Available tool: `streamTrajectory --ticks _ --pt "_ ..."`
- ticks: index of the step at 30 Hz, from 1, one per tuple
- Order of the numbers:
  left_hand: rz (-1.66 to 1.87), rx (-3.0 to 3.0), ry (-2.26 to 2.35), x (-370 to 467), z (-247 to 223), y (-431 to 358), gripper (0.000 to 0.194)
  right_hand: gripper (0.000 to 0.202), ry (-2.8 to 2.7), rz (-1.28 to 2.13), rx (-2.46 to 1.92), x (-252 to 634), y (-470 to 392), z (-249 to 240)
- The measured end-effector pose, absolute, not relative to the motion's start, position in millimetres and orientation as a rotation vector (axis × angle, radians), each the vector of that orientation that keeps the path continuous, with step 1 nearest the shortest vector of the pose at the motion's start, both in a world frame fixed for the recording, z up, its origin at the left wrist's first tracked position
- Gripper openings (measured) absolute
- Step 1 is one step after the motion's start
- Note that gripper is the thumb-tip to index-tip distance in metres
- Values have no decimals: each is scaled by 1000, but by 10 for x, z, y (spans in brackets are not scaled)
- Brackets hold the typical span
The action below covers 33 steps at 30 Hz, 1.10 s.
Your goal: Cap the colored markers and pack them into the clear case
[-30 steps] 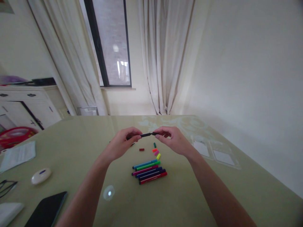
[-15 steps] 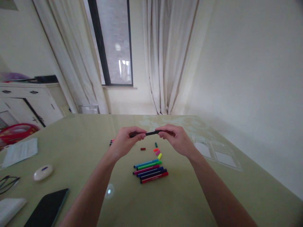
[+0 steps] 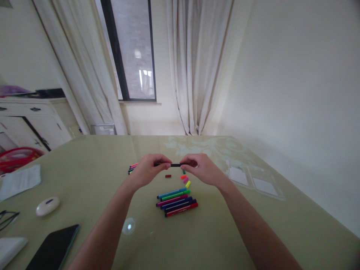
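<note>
A black marker pen is held level above the table between my two hands. My left hand pinches its left end, and my right hand pinches its right end; only the middle of the pen shows between the fingertips. Below lie several loose caps: a brown cap, an orange cap, a pink cap, a yellow cap and a green one partly hidden by my right hand. Closer to me, several capped markers lie side by side. More markers show partly behind my left wrist.
To the right lies a clear plastic case. On the left are a phone, a white oval object, glasses, a white box-like object and a paper sheet. The table reaches towards the curtained window.
Both hands have come slightly lower and a little closer together, and the black marker pen is now level rather than tilted. The view has shifted slightly.
</note>
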State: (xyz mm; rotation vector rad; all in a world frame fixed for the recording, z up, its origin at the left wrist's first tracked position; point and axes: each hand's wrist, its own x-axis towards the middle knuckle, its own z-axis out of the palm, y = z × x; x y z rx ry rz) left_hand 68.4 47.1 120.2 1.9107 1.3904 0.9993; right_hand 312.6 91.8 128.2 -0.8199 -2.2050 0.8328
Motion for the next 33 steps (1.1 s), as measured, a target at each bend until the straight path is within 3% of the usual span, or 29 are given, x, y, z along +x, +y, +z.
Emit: streamTrajectory --ticks 3,7,14,16,22,33 --pt "793 2047 1611 505 1037 558 36 8 -2389 920 -887 3106 981 1102" --pt "503 2046 2062 205 721 666 22 9 -2496 896 -931 3009 1050 817" --pt "320 1982 2181 -2 320 754 11 9 -2713 793 -1011 2861 1070 509" --pt "311 1964 2188 -20 277 767 10 18 -2653 695 -1019 2800 1043 455" --pt "389 1950 2113 -70 323 767 9 35 -2641 438 -911 2635 939 285" --pt "1019 1933 1549 229 799 664 36 13 -2437 491 -1148 2727 1071 291"
